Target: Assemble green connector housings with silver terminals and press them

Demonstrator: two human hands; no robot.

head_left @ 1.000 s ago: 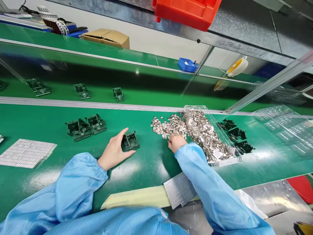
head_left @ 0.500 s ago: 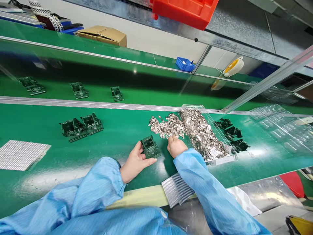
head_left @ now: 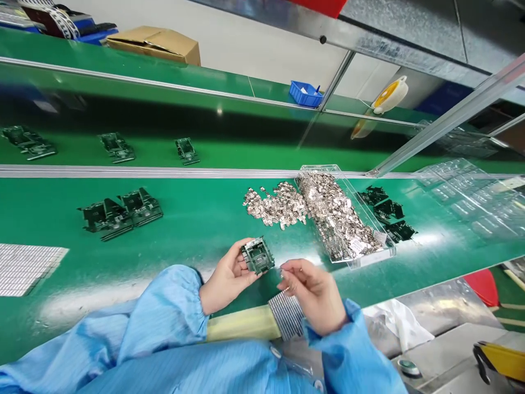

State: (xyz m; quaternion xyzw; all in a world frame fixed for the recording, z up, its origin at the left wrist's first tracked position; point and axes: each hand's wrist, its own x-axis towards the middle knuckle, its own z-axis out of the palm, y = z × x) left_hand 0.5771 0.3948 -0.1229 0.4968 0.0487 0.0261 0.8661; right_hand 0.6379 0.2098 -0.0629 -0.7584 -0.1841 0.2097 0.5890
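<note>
My left hand (head_left: 227,278) grips a green circuit board (head_left: 258,256) by its left and lower edges, tilted up over the bench. Just right of the board, my right hand (head_left: 314,293) is pinched, thumb against fingertips, around a small metal piece (head_left: 283,273) that barely shows. Beyond both hands lies a loose heap of small silvery metal pieces (head_left: 274,205) on the green bench top. It runs up to a clear plastic tray (head_left: 388,254) filled with the same pieces. Below the right hand a ridged grey strip sheet (head_left: 285,314) sits at the bench's front edge.
Joined circuit boards (head_left: 123,213) lie at left, near a white gridded sheet (head_left: 28,268). More dark boards (head_left: 388,210) and clear blister trays (head_left: 471,197) are on the right. Several boards (head_left: 186,150) rest behind the metal rail (head_left: 164,171). A slanted post (head_left: 443,120) stands at right.
My right hand has drawn back from the metal heap toward me, beside the board, with its fingers pinched. My left hand has turned the circuit board, showing another face. The view has shifted slightly.
</note>
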